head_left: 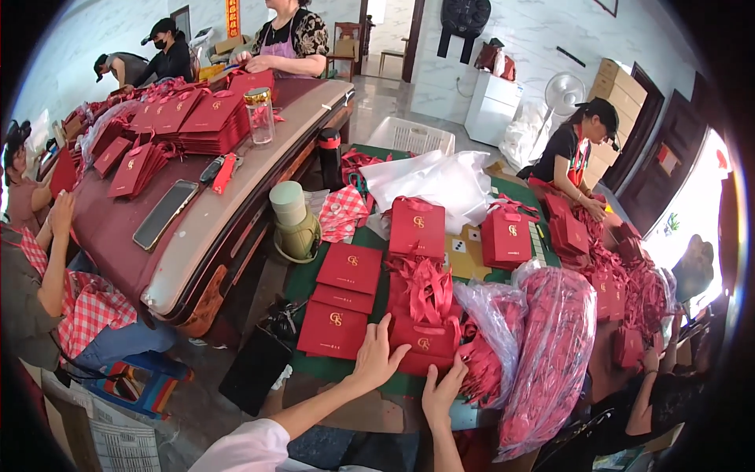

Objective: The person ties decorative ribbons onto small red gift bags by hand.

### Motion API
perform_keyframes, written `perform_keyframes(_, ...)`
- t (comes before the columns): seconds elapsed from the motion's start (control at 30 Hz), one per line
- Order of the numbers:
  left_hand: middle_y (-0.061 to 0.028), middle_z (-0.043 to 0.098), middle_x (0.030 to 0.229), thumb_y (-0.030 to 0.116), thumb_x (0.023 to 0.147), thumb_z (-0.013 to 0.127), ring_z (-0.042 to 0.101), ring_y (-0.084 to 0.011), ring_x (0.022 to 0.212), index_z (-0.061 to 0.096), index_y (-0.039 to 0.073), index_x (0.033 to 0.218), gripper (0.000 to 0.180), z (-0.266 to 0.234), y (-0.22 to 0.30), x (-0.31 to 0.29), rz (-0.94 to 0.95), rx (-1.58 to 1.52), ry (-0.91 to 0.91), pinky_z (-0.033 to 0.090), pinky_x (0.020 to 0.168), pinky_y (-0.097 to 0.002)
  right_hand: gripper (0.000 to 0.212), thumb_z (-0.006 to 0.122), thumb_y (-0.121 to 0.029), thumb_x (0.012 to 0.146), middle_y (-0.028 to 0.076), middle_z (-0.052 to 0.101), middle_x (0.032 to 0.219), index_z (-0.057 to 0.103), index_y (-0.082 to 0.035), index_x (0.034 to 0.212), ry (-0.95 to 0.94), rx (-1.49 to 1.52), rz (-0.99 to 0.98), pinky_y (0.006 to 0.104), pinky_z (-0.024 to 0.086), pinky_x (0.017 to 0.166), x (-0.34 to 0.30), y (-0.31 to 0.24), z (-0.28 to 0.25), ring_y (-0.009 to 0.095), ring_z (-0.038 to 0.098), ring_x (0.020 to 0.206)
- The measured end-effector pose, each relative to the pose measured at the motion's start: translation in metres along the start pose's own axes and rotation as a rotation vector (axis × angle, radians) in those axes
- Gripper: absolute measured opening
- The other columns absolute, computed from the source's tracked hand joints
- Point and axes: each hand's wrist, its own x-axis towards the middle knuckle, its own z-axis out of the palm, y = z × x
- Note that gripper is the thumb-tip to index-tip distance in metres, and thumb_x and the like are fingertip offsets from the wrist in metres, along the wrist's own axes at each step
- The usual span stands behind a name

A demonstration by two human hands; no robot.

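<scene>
Red ribbon-handled bag [423,338]: lies on the green tabletop [301,282], between left hand [376,362] and right hand [442,393], with red ribbons [429,291] heaped over its upper part. On the left, fingers spread and unclenched along the bag's edge — thumb reaching across the lower corner. On the right, fingers parted at the lower right corner — cannot tell whether pinching it. Farther left, overlapping red bags [334,326]; farther right, red bundle [554,338] in clear plastic.

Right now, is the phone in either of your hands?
No, the phone lies on the maroon tabletop, while the left hand and right hand are at a red bag.
</scene>
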Motion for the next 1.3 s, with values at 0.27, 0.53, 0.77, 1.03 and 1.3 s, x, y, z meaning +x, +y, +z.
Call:
perform_keyframes(0.27,-0.0224,0.050,0.115,0.006,0.087,0.065,0.052,-0.0413,0.108,0.048,0.000,0.130,0.047,-0.040,-0.055,0.095,0.148,0.131,-0.004,0.046,0.092,-0.0463,0.054,0.059,-0.015,0.095,0.030,0.047,0.124,0.038,0.009,0.139,-0.057,-0.027,0.053,0.0503,0.037,0.102,-0.010,0.006,0.004,0.047,0.047,0.114)
perform_keyframes(0.53,-0.0250,0.046,0.131,0.016,0.083,0.070,0.048,-0.0417,0.118,0.043,-0.008,0.133,0.061,0.023,-0.128,0.230,0.036,0.506,-0.009,0.043,0.098,-0.0515,0.057,0.059,-0.025,0.097,0.033,0.047,0.130,0.041,0.008,0.140,-0.081,-0.062,0.187,0.0506,0.034,0.108,-0.008,-0.002,0.003,0.048,0.045,0.121)
perform_keyframes(0.77,-0.0234,0.049,0.127,0.023,0.080,0.072,0.048,-0.0383,0.117,0.049,-0.007,0.127,0.060,0.059,-0.150,0.265,-0.093,0.658,0.250,0.037,0.100,-0.0514,0.055,0.058,-0.024,0.097,0.033,0.047,0.129,0.042,0.008,0.138,-0.093,-0.104,0.190,0.0514,0.035,0.107,-0.010,0.002,0.008,0.049,0.045,0.120)
perform_keyframes(1.03,-0.0191,0.053,0.125,0.008,0.079,0.062,0.050,-0.0368,0.113,0.054,-0.005,0.125,0.048,0.064,-0.136,0.269,-0.082,0.495,0.074,0.042,0.093,-0.0469,0.056,0.059,-0.026,0.097,0.033,0.046,0.131,0.041,0.008,0.138,-0.121,-0.135,0.234,0.0512,0.035,0.107,-0.007,0.001,0.006,0.048,0.044,0.121)
perform_keyframes(1.3,-0.0337,0.059,0.115,0.009,0.087,0.055,0.055,-0.0507,0.108,0.045,-0.009,0.128,0.046,0.076,-0.168,0.341,-0.072,-0.106,0.207,0.041,0.097,-0.0571,0.060,0.054,-0.034,0.100,0.033,0.044,0.134,0.039,0.007,0.141,-0.108,-0.143,0.209,0.0517,0.033,0.108,-0.012,0.004,0.009,0.048,0.042,0.124)
